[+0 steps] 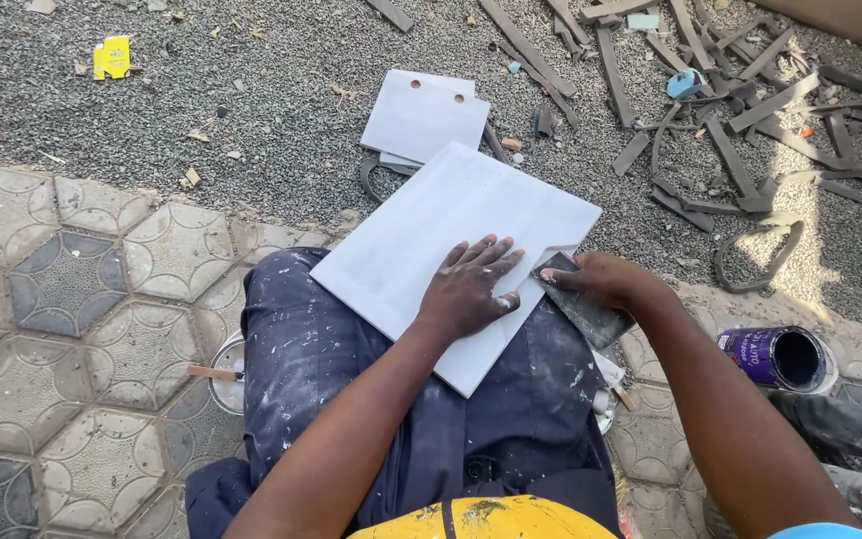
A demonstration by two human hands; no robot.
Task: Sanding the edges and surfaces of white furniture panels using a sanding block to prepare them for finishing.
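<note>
My left hand point(468, 289) lies flat with fingers spread on the white panel point(431, 240), which rests on my lap. My right hand point(601, 281) grips a grey sanding sheet point(591, 314) at the panel's notched right edge. Gravel beyond the panel's far edge is open.

Illumination was strong daylight, even across the frame. The white panel point(451, 250) under the left hand point(466, 289) reflected brightly but kept its surface detail. A sunlit patch fell on the gravel point(790, 260) beyond the right hand point(601, 279), with shade bordering it. Shadows near both hands were short and soft. Focus was sharp throughout; slight wide-angle curvature appeared toward the edges.
</note>
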